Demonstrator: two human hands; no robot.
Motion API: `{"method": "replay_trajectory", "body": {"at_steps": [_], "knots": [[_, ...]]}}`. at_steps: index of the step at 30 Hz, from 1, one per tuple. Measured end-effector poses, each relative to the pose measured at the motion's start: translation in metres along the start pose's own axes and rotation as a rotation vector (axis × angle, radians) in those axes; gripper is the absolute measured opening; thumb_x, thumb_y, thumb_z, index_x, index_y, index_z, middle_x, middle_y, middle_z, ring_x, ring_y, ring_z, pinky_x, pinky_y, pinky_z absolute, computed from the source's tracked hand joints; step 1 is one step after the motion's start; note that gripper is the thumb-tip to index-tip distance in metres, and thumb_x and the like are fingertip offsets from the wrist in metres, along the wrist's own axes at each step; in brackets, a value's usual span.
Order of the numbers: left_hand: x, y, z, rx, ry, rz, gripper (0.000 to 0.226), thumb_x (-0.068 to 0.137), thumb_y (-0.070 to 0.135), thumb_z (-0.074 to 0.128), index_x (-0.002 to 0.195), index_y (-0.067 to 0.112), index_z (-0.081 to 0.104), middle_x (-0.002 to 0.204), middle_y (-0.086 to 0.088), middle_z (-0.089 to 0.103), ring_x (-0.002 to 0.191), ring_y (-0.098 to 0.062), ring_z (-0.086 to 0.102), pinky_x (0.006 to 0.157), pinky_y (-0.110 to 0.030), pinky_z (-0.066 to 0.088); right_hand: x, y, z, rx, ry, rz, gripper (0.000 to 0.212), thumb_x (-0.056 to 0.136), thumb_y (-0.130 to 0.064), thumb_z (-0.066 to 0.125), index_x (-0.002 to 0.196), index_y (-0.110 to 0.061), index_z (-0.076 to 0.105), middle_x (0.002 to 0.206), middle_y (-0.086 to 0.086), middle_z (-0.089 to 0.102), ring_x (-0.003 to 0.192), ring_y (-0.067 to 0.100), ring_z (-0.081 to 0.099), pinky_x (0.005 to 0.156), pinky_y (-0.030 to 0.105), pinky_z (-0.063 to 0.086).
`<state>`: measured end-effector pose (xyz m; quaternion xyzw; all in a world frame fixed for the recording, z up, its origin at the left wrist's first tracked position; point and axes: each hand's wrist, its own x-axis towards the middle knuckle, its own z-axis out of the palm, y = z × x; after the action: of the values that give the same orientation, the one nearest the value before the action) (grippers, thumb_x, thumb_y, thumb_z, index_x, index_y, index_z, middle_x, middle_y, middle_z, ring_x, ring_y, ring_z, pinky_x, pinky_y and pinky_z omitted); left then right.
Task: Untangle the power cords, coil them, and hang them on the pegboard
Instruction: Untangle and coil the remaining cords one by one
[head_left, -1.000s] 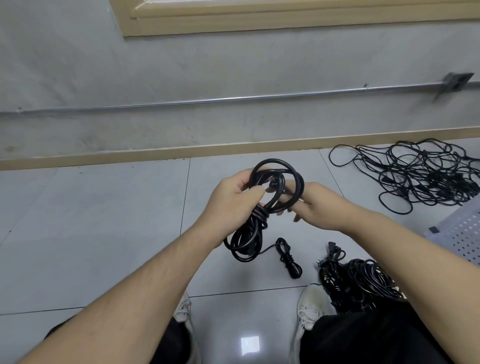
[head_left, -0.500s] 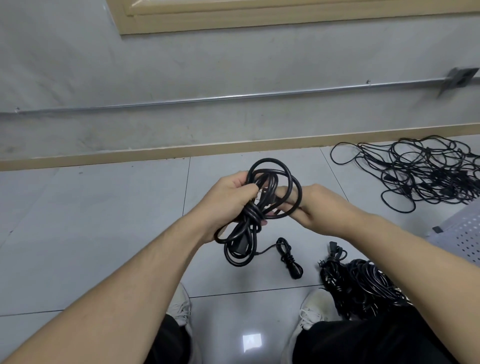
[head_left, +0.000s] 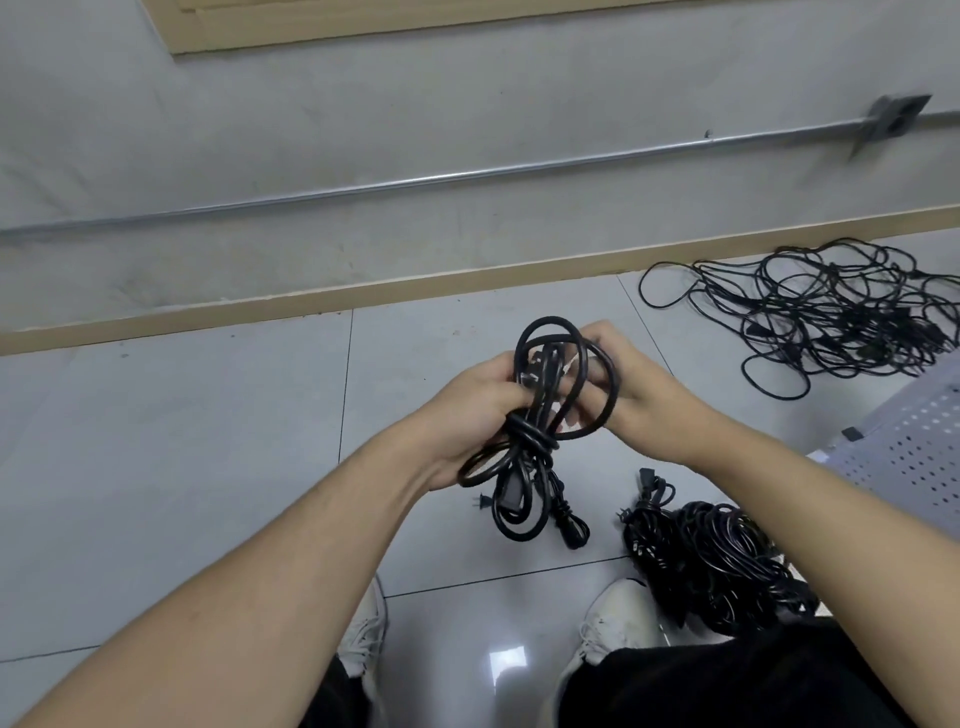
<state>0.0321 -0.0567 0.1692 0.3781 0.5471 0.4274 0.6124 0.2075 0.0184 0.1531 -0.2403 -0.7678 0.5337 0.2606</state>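
Left hand (head_left: 470, 410) grips coiled cord (head_left: 540, 426) mid-bundle; right hand (head_left: 631, 384) fingers pinch its upper loop. Coiled pile (head_left: 711, 561) near right; tangled cords (head_left: 831, 317) far right remain. Pegboard (head_left: 914, 457) unhung, judging.

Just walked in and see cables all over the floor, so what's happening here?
A person is bundling a black power cord held above the tiled floor. The left hand grips the wrapped middle while the right hand holds its upper loop. A tangled pile of cords lies by the wall to the right, a heap of coiled cords sits beside the right shoe, and the white pegboard lies at the right edge.
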Motion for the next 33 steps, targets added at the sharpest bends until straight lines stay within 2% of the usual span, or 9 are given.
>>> {"method": "replay_trajectory", "body": {"at_steps": [2, 6, 8, 13, 18, 22, 26, 29, 33], "knots": [[0.006, -0.005, 0.008, 0.065, 0.040, 0.015, 0.020, 0.097, 0.004, 0.063, 0.111, 0.017, 0.070, 0.082, 0.000, 0.071, 0.075, -0.017, 0.064, 0.064, -0.032, 0.055, -0.008, 0.001, -0.015, 0.146, -0.018, 0.088, 0.014, 0.097, -0.009, 0.053, 0.109, -0.014, 0.059, 0.085, -0.011, 0.069, 0.081, 0.004, 0.059, 0.074, 0.021, 0.048], [0.018, -0.015, 0.026, 0.115, 0.140, -0.002, 0.038, 0.101, -0.003, 0.048, 0.115, 0.023, 0.072, 0.104, -0.003, 0.078, 0.094, -0.026, 0.071, 0.076, -0.044, 0.061, -0.024, -0.001, -0.028, 0.418, -0.050, 0.320, 0.050, 0.088, -0.033, 0.037, 0.119, -0.012, 0.070, 0.124, 0.002, 0.070, 0.106, 0.015, 0.057, 0.099, 0.045, 0.048], [0.020, -0.017, 0.040, 0.129, 0.179, 0.008, 0.038, 0.102, -0.002, 0.045, 0.120, 0.021, 0.069, 0.112, -0.005, 0.077, 0.107, -0.029, 0.072, 0.076, -0.042, 0.061, -0.025, -0.010, -0.018, 0.371, 0.073, 0.346, 0.038, 0.097, -0.047, 0.052, 0.105, -0.019, 0.075, 0.107, -0.006, 0.075, 0.096, 0.011, 0.065, 0.092, 0.040, 0.055], [0.018, -0.007, 0.069, 0.026, 0.170, 0.030, 0.030, 0.103, -0.003, 0.045, 0.118, 0.011, 0.066, 0.110, -0.011, 0.077, 0.101, -0.033, 0.075, 0.064, -0.038, 0.059, -0.022, -0.021, -0.019, 0.346, 0.259, 0.403, 0.020, 0.097, -0.032, 0.065, 0.095, -0.014, 0.074, 0.088, 0.004, 0.076, 0.081, 0.015, 0.070, 0.077, 0.033, 0.055], [0.026, 0.002, 0.076, -0.063, 0.159, -0.020, 0.028, 0.098, -0.007, 0.050, 0.107, 0.013, 0.067, 0.103, -0.012, 0.076, 0.111, -0.042, 0.069, 0.082, -0.048, 0.056, -0.028, -0.017, -0.044, 0.545, 0.350, 0.539, 0.020, 0.093, -0.038, 0.071, 0.091, -0.018, 0.070, 0.071, -0.007, 0.066, 0.068, 0.013, 0.066, 0.080, 0.036, 0.059], [0.032, 0.010, 0.089, -0.070, 0.151, 0.012, 0.052, 0.096, -0.011, 0.049, 0.129, 0.027, 0.058, 0.098, -0.005, 0.077, 0.090, -0.027, 0.073, 0.089, -0.054, 0.054, -0.038, 0.008, -0.060, 0.051, 0.573, 0.475, 0.046, 0.086, -0.045, 0.076, 0.121, -0.019, 0.061, 0.105, -0.006, 0.061, 0.087, 0.012, 0.058, 0.081, 0.031, 0.049], [0.044, 0.012, 0.111, 0.074, 0.130, 0.050, 0.057, 0.097, -0.010, 0.048, 0.136, 0.029, 0.059, 0.100, -0.012, 0.077, 0.076, -0.030, 0.069, 0.070, -0.045, 0.059, -0.056, 0.028, -0.068, -0.740, 0.517, -0.107, 0.057, 0.086, -0.026, 0.065, 0.139, -0.039, 0.050, 0.140, -0.013, 0.050, 0.133, 0.015, 0.039, 0.113, 0.045, 0.027], [0.061, 0.012, 0.120, 0.182, 0.135, 0.076, 0.049, 0.098, -0.008, 0.050, 0.132, 0.024, 0.063, 0.088, -0.005, 0.075, 0.067, -0.026, 0.069, 0.060, -0.036, 0.058, -0.058, 0.040, -0.086, -0.614, 0.330, -0.094, 0.056, 0.087, -0.026, 0.064, 0.140, -0.038, 0.053, 0.142, -0.020, 0.055, 0.145, 0.010, 0.034, 0.122, 0.047, 0.007], [0.096, 0.005, 0.116, 0.362, 0.072, 0.076, 0.040, 0.100, 0.013, 0.064, 0.135, 0.031, 0.064, 0.100, 0.002, 0.074, 0.083, -0.017, 0.069, 0.073, -0.029, 0.057, -0.047, 0.069, -0.117, -0.655, 0.358, -0.059, 0.028, 0.090, -0.033, 0.072, 0.117, -0.030, 0.072, 0.125, -0.007, 0.070, 0.131, 0.009, 0.055, 0.125, 0.048, 0.012]]}}
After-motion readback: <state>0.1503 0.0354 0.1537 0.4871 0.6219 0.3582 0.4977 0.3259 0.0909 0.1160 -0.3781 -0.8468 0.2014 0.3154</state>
